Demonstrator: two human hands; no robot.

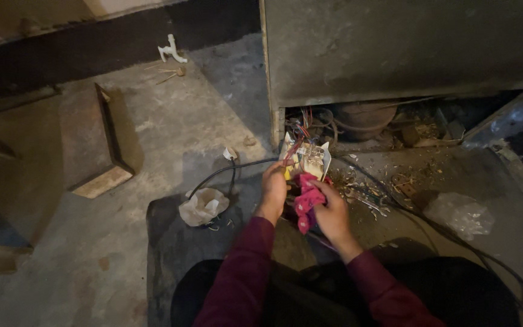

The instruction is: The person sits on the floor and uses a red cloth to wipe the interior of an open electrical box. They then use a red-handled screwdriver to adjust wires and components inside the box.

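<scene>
Spreading grey and dusty, the floor [152,139] carries a brick [92,142] at 10 o'clock. Left hand [273,192] pinches the board [307,158]; right hand [333,213] clutches a cloth [307,201] just below it.

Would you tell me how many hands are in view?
2. The left hand grips the white wired part; the right hand holds a pink cloth beside it. None seem hidden.
</scene>
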